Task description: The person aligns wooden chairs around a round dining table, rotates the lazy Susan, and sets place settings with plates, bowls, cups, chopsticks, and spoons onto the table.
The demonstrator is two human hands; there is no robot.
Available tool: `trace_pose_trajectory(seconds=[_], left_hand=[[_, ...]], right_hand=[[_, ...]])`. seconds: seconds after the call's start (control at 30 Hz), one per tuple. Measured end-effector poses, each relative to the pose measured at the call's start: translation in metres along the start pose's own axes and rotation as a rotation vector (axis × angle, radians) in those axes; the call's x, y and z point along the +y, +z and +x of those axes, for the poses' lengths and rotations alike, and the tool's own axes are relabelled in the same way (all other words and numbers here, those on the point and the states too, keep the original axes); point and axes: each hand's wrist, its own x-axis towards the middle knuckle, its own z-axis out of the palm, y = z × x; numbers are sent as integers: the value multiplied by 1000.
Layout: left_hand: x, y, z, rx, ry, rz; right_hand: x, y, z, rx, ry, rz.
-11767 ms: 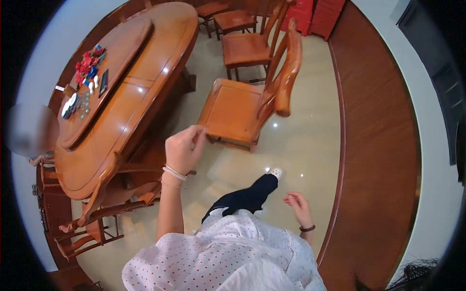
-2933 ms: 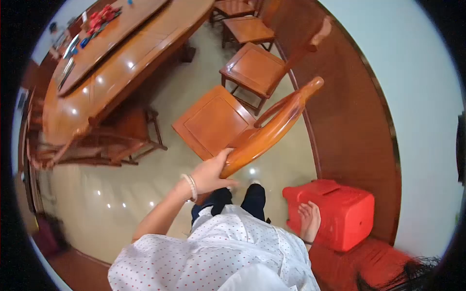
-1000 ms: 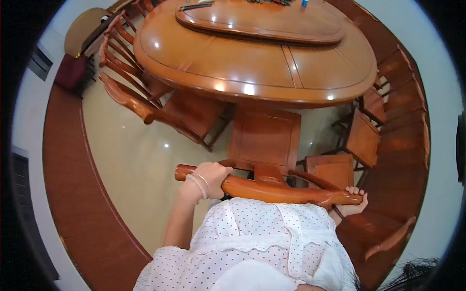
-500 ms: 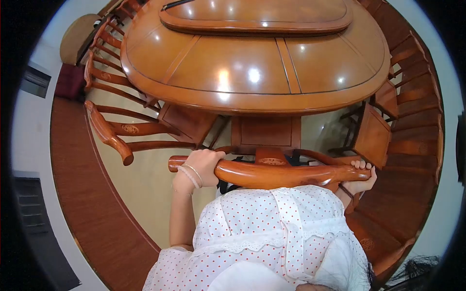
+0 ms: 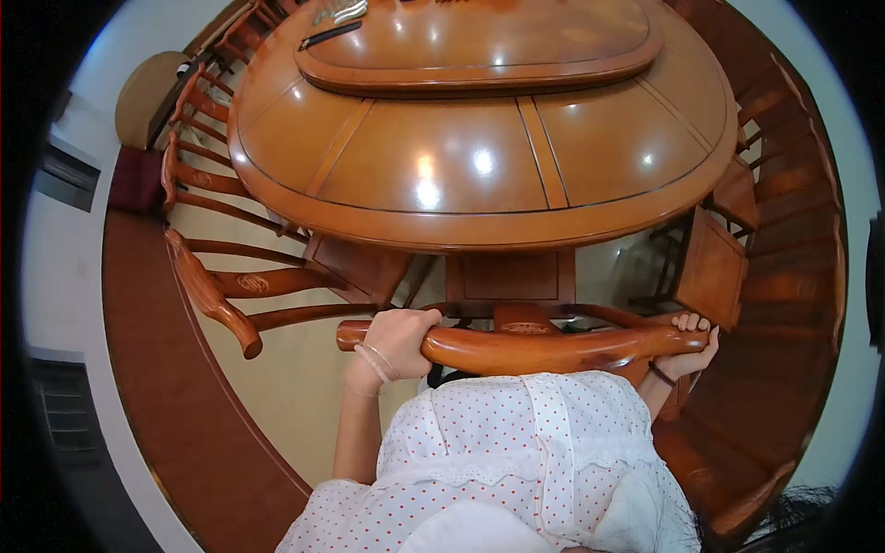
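Observation:
Directly in front of me is a polished reddish-brown wooden chair (image 5: pixel 544 351), its curved top rail running across my body. Near the rail's left end, my left hand (image 5: pixel 398 339) is wrapped over the wood; a pale bracelet circles that wrist. At the opposite end my right hand (image 5: pixel 691 346) closes round the rail, fingers curled over the top, with a dark band on the wrist. The chair's seat (image 5: pixel 510 276) reaches partly under the edge of a large oval wooden table (image 5: pixel 442 175).
More wooden chairs stand along both sides, one at the left (image 5: pixel 267 286) turned at an angle and another seat at the right (image 5: pixel 710 267). A raised centre piece (image 5: pixel 489 64) on the table carries a dark slim object (image 5: pixel 330 36). A brown strip (image 5: pixel 175 369) edges the floor at left.
My view has tilted slightly up, so more of the tabletop shows and the chairs appear lower. Both hands keep their grip on the chair's rail.

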Motion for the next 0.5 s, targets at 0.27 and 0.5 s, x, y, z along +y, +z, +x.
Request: trace_pose_trajectory(seconds=[0.27,0.5], left_hand=[[1,-3,-4,192,160,-137],[-1,12,-21,541,326,10]], right_hand=[[3,-28,0,59,-142,-551],[43,-103,-101,-277,108,-1208]])
